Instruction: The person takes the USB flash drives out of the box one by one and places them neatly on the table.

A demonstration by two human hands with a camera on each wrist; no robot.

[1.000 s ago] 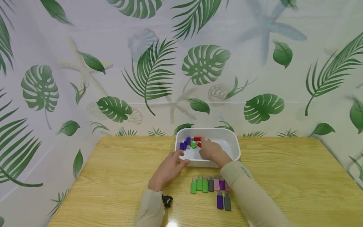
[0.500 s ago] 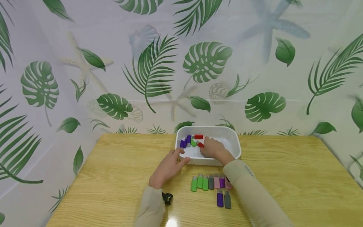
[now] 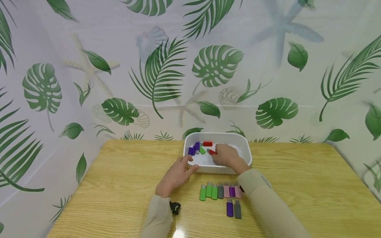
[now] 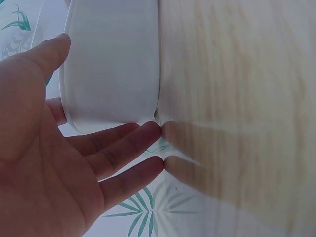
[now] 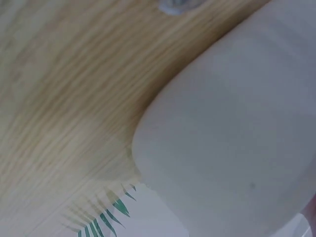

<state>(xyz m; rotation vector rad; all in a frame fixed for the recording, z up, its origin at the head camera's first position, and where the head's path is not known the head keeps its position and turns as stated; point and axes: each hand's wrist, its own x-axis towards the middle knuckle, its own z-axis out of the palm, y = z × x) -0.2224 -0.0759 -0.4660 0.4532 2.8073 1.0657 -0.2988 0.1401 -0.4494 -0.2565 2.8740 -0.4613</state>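
A white plastic tray [image 3: 218, 169] stands at the table's back edge. My left hand [image 3: 175, 173] rests on its near-left corner; in the left wrist view the thumb lies at the tray's rim [image 4: 63, 84] and the other fingers stretch along the outer wall. Inside the tray, my right hand [image 3: 227, 156] is curled downward at one end of a red USB flash drive [image 3: 211, 151], which sticks out left from under the fingers. Its fingertips are hidden. Another red USB flash drive [image 3: 207, 144], a green one [image 3: 202, 150] and several purple ones [image 3: 197, 147] lie at the tray's left.
Before the tray, a row of green, grey, pink and purple USB flash drives [image 3: 214, 192] lies on the wooden table [image 3: 128, 185]. A purple one [image 3: 230, 210] and a grey one [image 3: 237, 210] lie nearer. Behind rises a leaf-print cloth [image 3: 166, 99].
My right hand has drawn back from the farther red USB flash drive to the nearer one, which has shifted slightly right with it. My left hand has stayed at the tray's corner.
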